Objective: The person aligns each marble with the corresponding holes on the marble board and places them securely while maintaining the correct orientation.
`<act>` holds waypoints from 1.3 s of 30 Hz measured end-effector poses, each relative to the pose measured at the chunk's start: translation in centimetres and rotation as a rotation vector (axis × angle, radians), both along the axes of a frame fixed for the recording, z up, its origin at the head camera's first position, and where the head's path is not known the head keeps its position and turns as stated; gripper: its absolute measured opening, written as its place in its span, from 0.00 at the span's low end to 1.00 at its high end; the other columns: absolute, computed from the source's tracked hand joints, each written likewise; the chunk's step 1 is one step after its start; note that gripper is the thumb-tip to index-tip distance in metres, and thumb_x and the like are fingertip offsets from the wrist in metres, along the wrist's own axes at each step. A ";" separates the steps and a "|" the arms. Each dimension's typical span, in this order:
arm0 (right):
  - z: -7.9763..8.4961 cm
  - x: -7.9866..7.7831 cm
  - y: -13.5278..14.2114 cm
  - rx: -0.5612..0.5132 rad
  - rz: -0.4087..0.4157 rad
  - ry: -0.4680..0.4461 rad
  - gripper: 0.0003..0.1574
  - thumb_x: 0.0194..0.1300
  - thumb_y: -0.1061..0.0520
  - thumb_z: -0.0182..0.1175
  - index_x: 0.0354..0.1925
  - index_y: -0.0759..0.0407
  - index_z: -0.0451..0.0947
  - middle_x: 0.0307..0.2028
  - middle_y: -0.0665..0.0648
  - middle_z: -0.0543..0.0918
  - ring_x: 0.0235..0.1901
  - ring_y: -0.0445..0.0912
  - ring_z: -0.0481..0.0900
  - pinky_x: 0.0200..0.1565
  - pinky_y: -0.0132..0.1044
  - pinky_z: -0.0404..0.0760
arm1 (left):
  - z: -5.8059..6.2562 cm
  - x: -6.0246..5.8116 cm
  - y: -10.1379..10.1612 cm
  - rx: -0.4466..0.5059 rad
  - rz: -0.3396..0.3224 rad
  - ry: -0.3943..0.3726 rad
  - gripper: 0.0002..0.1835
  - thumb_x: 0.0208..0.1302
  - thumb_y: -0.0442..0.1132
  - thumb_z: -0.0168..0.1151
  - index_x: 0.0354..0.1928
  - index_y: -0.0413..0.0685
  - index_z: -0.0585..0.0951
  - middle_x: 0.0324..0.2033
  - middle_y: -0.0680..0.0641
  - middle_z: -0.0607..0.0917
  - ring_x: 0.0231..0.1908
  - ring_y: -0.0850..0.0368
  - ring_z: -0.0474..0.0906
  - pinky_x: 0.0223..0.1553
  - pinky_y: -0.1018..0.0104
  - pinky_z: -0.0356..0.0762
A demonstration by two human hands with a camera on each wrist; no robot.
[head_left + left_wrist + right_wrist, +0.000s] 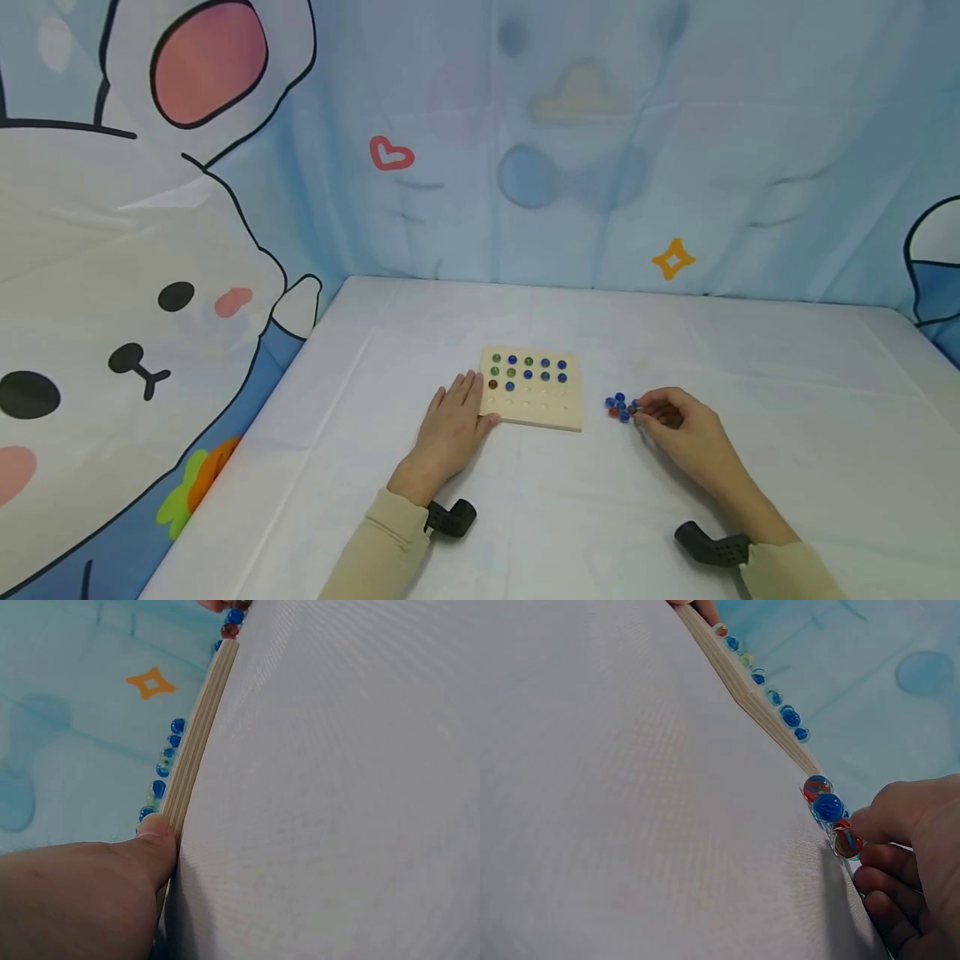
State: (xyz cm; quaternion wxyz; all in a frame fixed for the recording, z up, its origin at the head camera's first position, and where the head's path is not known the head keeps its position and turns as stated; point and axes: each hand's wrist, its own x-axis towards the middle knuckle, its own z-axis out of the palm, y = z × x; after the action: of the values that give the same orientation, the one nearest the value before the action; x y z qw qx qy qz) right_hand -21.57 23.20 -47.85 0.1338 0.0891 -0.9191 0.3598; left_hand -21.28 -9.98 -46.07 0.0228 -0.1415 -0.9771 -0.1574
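Observation:
A pale wooden board (543, 418) lies on the table, with glass marbles (545, 376) in its two far rows and at the left of the third row. Bare hollows show in the nearer part. My left hand (452, 425) lies with straight fingers along the board's left edge, its thumb (154, 832) against the near side. To the board's right sits a small cluster of blue and reddish marbles (619, 404). At its right side my right hand (681, 429) pinches a red-and-blue swirled marble (847, 841) between thumb and fingers; the index fingertip is hidden in the right wrist view.
A white cloth covers the table (787, 400). Behind it hangs a light-blue printed curtain (750, 167), which continues down the left side with a large cartoon animal. Each wrist carries a black camera mount (712, 546).

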 end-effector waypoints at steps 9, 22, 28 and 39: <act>0.3 0.0 -0.1 0.014 0.019 0.010 0.11 0.63 0.65 0.64 0.44 0.57 0.79 0.38 0.54 0.84 0.34 0.32 0.74 0.35 0.22 0.75 | 0.0 0.0 0.0 0.007 -0.002 0.011 0.36 0.76 0.54 0.48 0.76 0.39 0.56 0.75 0.40 0.60 0.76 0.45 0.54 0.76 0.47 0.54; 0.0 0.0 -0.1 0.021 0.028 0.035 0.11 0.63 0.66 0.64 0.45 0.58 0.80 0.37 0.54 0.84 0.34 0.30 0.73 0.35 0.21 0.74 | 0.1 -0.1 0.1 -0.002 -0.005 0.010 0.37 0.76 0.54 0.47 0.76 0.39 0.55 0.76 0.40 0.59 0.77 0.45 0.53 0.76 0.47 0.53; 0.0 0.0 -0.1 0.013 0.032 0.041 0.11 0.63 0.66 0.64 0.44 0.58 0.80 0.38 0.54 0.84 0.34 0.30 0.73 0.36 0.20 0.74 | 0.0 -0.2 0.0 -0.011 -0.004 0.020 0.37 0.76 0.54 0.48 0.76 0.39 0.56 0.76 0.40 0.60 0.76 0.45 0.54 0.76 0.47 0.54; 0.1 0.2 -0.2 -0.017 0.023 0.055 0.09 0.63 0.66 0.64 0.43 0.59 0.80 0.36 0.55 0.84 0.33 0.31 0.74 0.34 0.19 0.74 | -0.1 -0.1 -0.1 -0.018 0.000 0.014 0.37 0.76 0.55 0.46 0.77 0.39 0.55 0.76 0.41 0.59 0.77 0.46 0.53 0.76 0.48 0.53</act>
State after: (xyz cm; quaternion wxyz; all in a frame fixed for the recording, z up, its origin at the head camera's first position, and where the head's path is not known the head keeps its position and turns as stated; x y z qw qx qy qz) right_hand -21.39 23.03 -47.79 0.1557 0.1087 -0.9109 0.3663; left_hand -21.40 -10.04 -46.15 0.0281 -0.1426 -0.9783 -0.1476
